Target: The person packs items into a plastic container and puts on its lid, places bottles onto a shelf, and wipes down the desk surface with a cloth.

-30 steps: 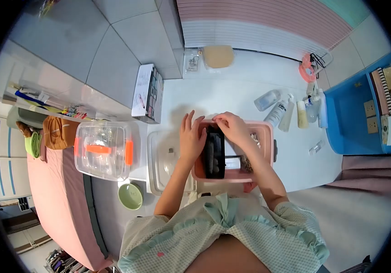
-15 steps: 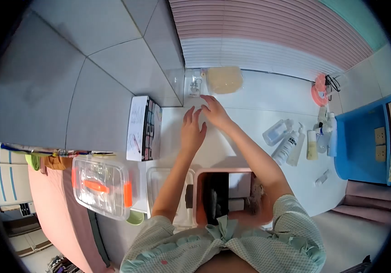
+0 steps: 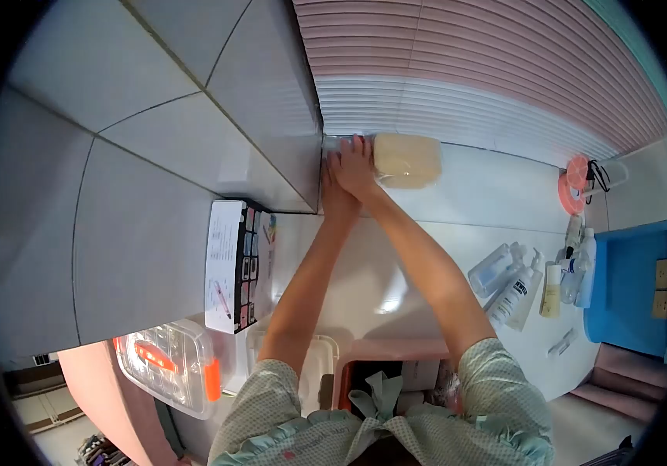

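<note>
In the far left corner of the counter, my right hand [image 3: 354, 172] lies over a clear plastic packet [image 3: 333, 144], its fingers stretched forward and slightly apart. My left hand [image 3: 336, 198] is close beside and partly under it, against the wall edge. The left fingers are mostly covered, so their grip does not show. Most of the packet is hidden by the hands. Just to the right of my right hand sits a wrapped pale yellow block [image 3: 408, 161].
A white and black box [image 3: 229, 264] stands by the tiled wall. Nearer me are a lidded clear container [image 3: 166, 365] with orange clips and a pink bin [image 3: 380, 349]. Several bottles [image 3: 518, 299] lie or stand at the right, beside a blue bin [image 3: 632, 287].
Both hands have moved forward into the corner, from just short of the clear packet to over it. They now overlap. The camera view has shifted, and the lower objects appear further down.
</note>
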Available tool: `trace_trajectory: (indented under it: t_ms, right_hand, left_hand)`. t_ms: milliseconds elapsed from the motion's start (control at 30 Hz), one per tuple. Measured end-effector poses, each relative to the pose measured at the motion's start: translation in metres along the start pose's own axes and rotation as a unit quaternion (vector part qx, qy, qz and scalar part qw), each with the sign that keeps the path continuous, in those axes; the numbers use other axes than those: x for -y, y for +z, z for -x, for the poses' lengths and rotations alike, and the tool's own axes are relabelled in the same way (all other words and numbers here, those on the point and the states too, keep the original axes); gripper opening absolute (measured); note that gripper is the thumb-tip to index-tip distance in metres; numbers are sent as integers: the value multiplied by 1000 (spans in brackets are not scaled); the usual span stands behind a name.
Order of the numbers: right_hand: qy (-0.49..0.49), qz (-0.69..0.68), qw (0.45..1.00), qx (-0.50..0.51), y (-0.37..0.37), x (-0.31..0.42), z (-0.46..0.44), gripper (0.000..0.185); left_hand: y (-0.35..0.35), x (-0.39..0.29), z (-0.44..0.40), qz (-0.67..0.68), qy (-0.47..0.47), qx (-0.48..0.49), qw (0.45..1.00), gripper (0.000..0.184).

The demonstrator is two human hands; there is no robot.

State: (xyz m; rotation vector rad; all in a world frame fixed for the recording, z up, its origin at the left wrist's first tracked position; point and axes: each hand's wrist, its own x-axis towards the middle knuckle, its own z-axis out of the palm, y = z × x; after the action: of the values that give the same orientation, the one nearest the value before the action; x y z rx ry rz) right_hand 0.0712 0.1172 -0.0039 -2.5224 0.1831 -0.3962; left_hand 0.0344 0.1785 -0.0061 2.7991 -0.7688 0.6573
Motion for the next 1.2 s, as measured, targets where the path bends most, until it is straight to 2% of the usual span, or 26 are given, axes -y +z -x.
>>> trace_trajectory:
  t_ms: [33,133,233,333,433,533,633,833,933,1033,1200]
  right_hand:
    - [14,16,1000,-10,-2,2,-2,50]
    - [30,42,997,62,-14,-1,-13,50]
    - [73,-28,995,64,-18,-5,-8,50]
    - [68,-24,997,-22,5,-21,-5,49]
    - [-46,27,998,23,15,-40,-10,47]
    - [-28,-27,999,24,10,-40,-9,44]
    - [20,-96,995,-31,-7,-24,-3,42]
    - [50,-97,993,-34,1,-36,-13,41]
    - [45,-112,993,-5,1,-45,-21,41]
    - [35,-96,994,41,-12,-45,-21,42]
    - [-5,-140,990,24,-19,-47,-16,36]
  left_hand:
    - [4,0,-3,-5,6,-3,1000,55]
    - [26,9,-14,-28,-12,30,999,58]
    - [47,16,-28,-57,-6,44,997,56]
    - [57,21,-32,-37,-36,38,998,56]
    - [28,11,-40,14,-104,120,987,56]
    - [39,14,-39,0,-114,58,992,60]
    - [42,18,-38,-8,-114,67,991,59]
    - [23,7,-46,16,-170,130,977,55]
    - [36,7,-52,-3,-188,92,978,55]
    - [26,4,-54,1,-187,97,978,53]
    - [20,2,-47,18,-179,85,980,51]
